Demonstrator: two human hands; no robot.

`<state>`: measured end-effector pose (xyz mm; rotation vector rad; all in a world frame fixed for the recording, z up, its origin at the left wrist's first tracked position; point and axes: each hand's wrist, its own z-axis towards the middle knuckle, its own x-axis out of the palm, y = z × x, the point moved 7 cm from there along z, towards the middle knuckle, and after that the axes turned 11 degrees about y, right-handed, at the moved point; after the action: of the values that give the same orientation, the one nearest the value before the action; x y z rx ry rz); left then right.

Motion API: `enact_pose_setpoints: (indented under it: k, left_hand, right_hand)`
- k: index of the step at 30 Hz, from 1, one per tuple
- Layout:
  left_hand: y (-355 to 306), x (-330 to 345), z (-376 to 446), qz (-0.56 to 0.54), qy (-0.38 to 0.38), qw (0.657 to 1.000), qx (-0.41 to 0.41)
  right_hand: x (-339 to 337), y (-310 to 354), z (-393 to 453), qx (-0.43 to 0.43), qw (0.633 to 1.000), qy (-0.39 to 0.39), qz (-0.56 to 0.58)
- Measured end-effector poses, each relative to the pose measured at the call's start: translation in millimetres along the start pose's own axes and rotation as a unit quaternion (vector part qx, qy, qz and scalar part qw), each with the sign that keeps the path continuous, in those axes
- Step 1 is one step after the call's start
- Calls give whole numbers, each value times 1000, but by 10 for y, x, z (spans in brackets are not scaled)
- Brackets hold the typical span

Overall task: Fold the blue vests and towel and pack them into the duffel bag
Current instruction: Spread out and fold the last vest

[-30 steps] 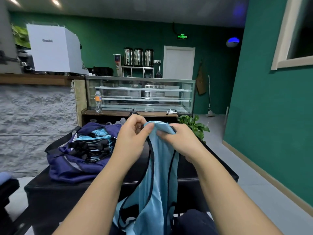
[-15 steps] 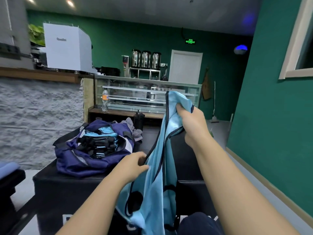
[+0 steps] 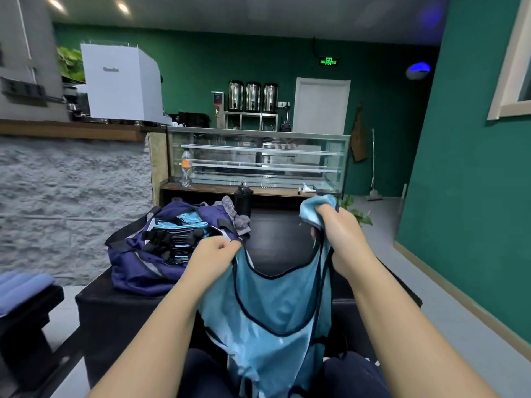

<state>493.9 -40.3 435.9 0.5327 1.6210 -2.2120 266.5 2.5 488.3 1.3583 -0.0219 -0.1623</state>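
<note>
A light blue vest (image 3: 273, 320) with dark trim hangs spread between my hands, above my lap and in front of the black table (image 3: 281, 234). My left hand (image 3: 214, 258) pinches its left shoulder strap. My right hand (image 3: 337, 237) grips the bunched right shoulder, with cloth sticking out above the fist. The navy duffel bag (image 3: 138, 268) lies open on the table's left part, with folded blue vests (image 3: 184, 225) stacked inside. A grey towel (image 3: 240, 218) lies crumpled just behind the bag.
A black bottle (image 3: 243, 198) stands on the table behind the towel. A glass display case (image 3: 258, 159) and a stone-faced counter (image 3: 71, 196) are beyond. A blue cushion (image 3: 20, 288) lies on a bench at the left. A green wall (image 3: 465, 196) runs along the right.
My right hand came down from head height, my left hand rose and took the other shoulder. The vest went from hanging in a strip to being spread open between both hands.
</note>
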Motion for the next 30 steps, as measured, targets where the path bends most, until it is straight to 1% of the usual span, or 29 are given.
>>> enact_pose_setpoints:
  k: [2, 5, 7, 9, 14, 17, 19, 22, 25, 27, 29, 30]
  left_hand:
    - [-236, -30, -50, -22, 16, 1000, 12]
    - [-505, -6, -137, -112, 55, 992, -4]
    - [-658, 17, -171, -131, 72, 989, 1]
    - [-783, 28, -194, -128, 84, 988, 22]
    - [-916, 3, -233, -141, 89, 984, 58]
    - [-911, -39, -227, -158, 73, 982, 69]
    - [-903, -39, -234, -169, 74, 980, 68]
    - [-904, -10, -244, -166, 81, 980, 71]
    - [-933, -16, -264, -185, 80, 976, 83]
    - [-908, 3, -258, -195, 92, 973, 85]
    - [-816, -12, -238, -160, 86, 981, 63]
    - [-759, -38, -236, -110, 73, 990, 41]
  right_hand:
    - [133, -3, -73, -8, 996, 73, -47]
    - [421, -9, -229, -23, 975, 208, -72]
    - [525, -27, -279, -33, 961, 254, -101]
    - [566, -15, -299, -52, 953, 271, -126]
    - [565, 78, -337, -101, 947, 280, -122]
    - [583, 30, -355, -77, 936, 305, -155]
    - [589, -32, -357, -56, 932, 318, -166]
    - [600, -43, -361, -77, 935, 325, -123]
    - [595, 1, -361, -107, 938, 309, -112]
    - [564, 22, -347, -102, 949, 285, -92]
    - [465, 0, -286, -78, 967, 234, -65]
    - [394, -21, -244, -62, 976, 201, -54]
